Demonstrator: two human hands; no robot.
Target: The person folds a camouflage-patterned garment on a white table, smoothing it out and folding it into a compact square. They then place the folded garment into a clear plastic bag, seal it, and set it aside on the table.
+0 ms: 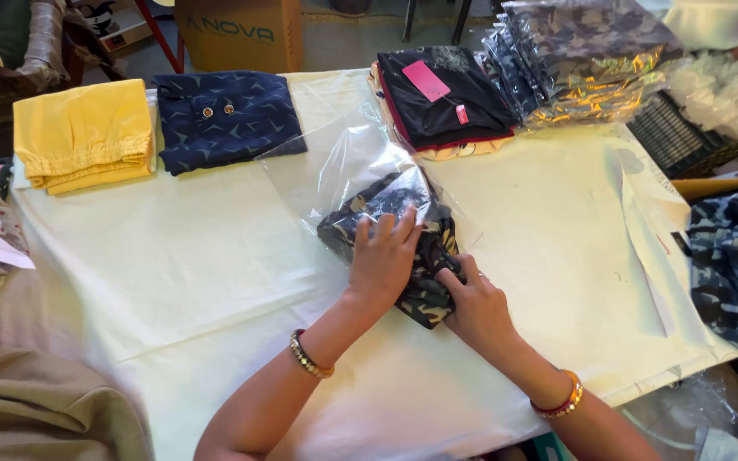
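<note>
Camouflage garment (424,286), folded, mid-table, half inside clear plastic bag (343,166). Left hand (383,260) flat, fingers spread, pinning it; right hand (476,307) curled, gripping its near edge to steady the fold.

Garment (416,256) half in bag (348,166), mid table (172,256); folded stacks (155,124) behind.

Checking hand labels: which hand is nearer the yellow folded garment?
Left. The left hand presses flat on the camouflage garment at the clear plastic bag, on the side toward the yellow folded garment. The right hand grips the camouflage garment's near edge, farther away.
</note>
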